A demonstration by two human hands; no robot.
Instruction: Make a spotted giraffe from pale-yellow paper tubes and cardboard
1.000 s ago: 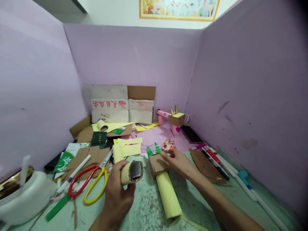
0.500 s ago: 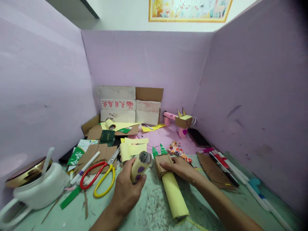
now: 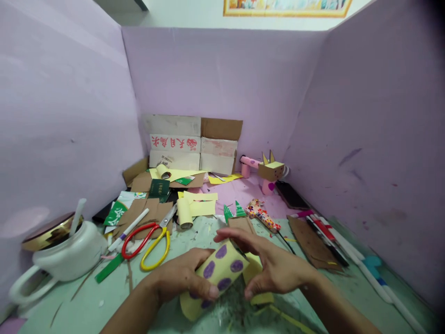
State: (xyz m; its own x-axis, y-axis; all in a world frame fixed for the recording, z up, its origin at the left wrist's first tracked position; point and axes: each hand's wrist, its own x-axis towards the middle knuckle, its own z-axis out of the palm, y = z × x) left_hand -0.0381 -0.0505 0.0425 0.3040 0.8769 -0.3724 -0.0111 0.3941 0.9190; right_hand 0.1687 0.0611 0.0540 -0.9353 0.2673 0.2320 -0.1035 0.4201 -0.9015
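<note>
My left hand (image 3: 181, 273) grips a yellow paper roll (image 3: 227, 264) with purple spots, tilted with its upper end to the right. My right hand (image 3: 278, 266) is curved around the roll's right end, thumb and fingers apart; whether the fingertips touch it I cannot tell. Behind the hands lies a small cardboard box (image 3: 242, 224) with two green pointed ears (image 3: 239, 208). A plain yellow tube (image 3: 253, 266) extends from it toward me, mostly hidden by my right hand. A thin yellow strip (image 3: 292, 320) trails near its end.
Red-and-yellow scissors (image 3: 155, 264), a marker (image 3: 130, 228) and cardboard scraps lie left. A white pot (image 3: 74, 253) stands further left. At the back right is a pink tube animal (image 3: 271, 171) beside a phone (image 3: 292, 195). Markers (image 3: 325, 232) line the right wall.
My right hand has left the cardboard box and come to the spotted roll's end. My left hand has brought the roll lower, toward the middle, and turned it on its side. The view tilted down slightly.
</note>
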